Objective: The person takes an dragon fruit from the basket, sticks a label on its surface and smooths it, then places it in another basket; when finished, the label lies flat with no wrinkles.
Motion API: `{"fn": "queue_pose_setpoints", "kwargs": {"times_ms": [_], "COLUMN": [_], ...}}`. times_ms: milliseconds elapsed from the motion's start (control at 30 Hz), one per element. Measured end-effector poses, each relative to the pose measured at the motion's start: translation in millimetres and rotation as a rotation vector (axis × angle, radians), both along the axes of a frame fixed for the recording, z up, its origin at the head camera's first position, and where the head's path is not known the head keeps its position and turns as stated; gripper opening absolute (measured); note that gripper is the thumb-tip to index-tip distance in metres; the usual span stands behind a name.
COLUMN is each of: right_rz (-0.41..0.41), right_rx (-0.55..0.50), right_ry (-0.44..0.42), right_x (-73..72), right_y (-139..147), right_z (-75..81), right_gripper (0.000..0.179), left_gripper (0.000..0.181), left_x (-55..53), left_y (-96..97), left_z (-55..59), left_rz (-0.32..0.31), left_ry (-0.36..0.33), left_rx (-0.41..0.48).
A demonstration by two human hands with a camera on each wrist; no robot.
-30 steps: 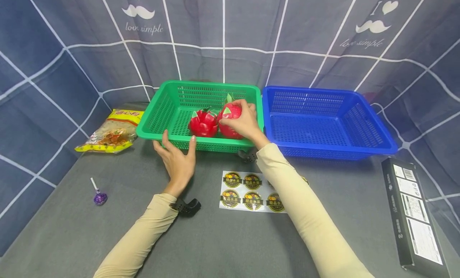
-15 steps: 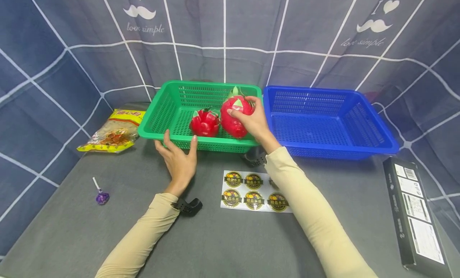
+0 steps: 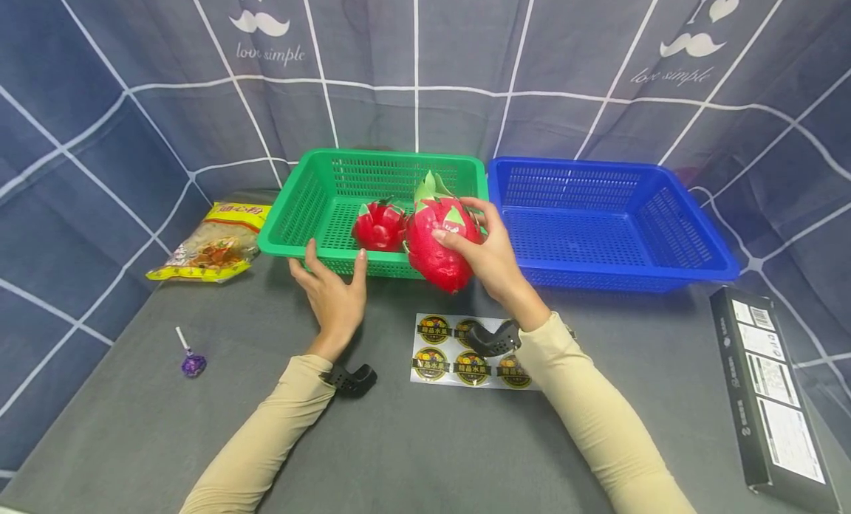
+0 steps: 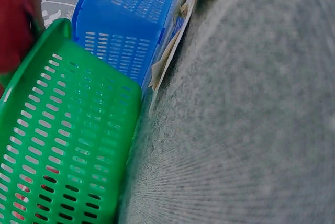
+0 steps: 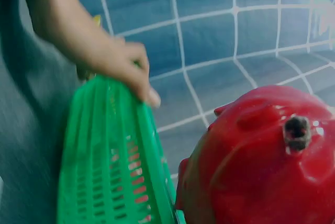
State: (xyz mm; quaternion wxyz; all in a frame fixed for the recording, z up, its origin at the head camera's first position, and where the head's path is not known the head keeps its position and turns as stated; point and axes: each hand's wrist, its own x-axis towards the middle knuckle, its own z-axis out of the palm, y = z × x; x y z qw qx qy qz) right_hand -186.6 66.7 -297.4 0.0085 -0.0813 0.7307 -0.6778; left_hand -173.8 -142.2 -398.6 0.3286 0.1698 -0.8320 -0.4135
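My right hand (image 3: 495, 259) grips a red dragon fruit (image 3: 435, 244) with green leaf tips, thumb in front and fingers behind. The fruit hangs over the front rim of the green basket (image 3: 286, 244), its blunt end tilted down toward me. A second dragon fruit (image 3: 379, 227) lies inside that basket, beside the held one in the head view. With fingers and thumb spread, my left hand (image 3: 335, 300) rests at the basket's front rim. The right wrist view shows the held fruit's stem end (image 5: 297, 132) close up.
A blue basket (image 3: 625, 279) stands right of the green one. In front lies a sheet of round stickers (image 3: 432, 365), partly under my right forearm. A yellow food packet (image 3: 216, 244) and a purple lollipop (image 3: 193, 364) are at left, a long black box (image 3: 751, 396) at right.
My right hand has lifted the dragon fruit out of the green basket and brought it toward me over the front rim. My left hand stays at the rim.
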Motion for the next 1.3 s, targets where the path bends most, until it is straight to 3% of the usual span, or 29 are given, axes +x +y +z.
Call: {"fn": "queue_pose_setpoints", "kwargs": {"times_ms": [167, 500, 633, 733, 967, 1100, 1300], "right_rz": [0.027, 0.079, 0.102, 0.128, 0.174, 0.14, 0.132], "right_rx": [-0.012, -0.071, -0.042, -0.088, -0.224, -0.258, -0.259], "right_ry": [-0.021, -0.156, -0.155, -0.128, -0.164, -0.186, -0.146], "right_x": [27.5, 84.4, 103.8, 118.2, 152.9, 171.2, 190.0], "right_y": [10.8, 28.3, 33.9, 38.1, 45.9, 49.7, 54.4], "right_z": [-4.4, -23.5, -29.9, -36.5, -62.6, -79.4, -98.8], "right_gripper": [0.059, 0.052, 0.053, 0.052, 0.044, 0.041, 0.045], "left_gripper": [0.084, 0.084, 0.085, 0.085, 0.085, 0.084, 0.084], "left_x": [0.0, 1.0, 0.7, 1.0, 1.5, 1.5, -0.2], "left_y": [0.9, 1.8, 1.9, 2.6, 3.1, 2.7, 1.4], "left_z": [0.0, 0.3, -0.1, -0.2, -0.8, -0.6, -1.1], "left_rz": [-0.008, -0.012, -0.011, -0.014, -0.015, -0.011, -0.003], "left_ry": [-0.011, -0.015, -0.014, -0.016, -0.034, -0.032, 0.008], "left_rx": [0.008, 0.007, 0.009, 0.014, 0.019, 0.016, 0.011]}}
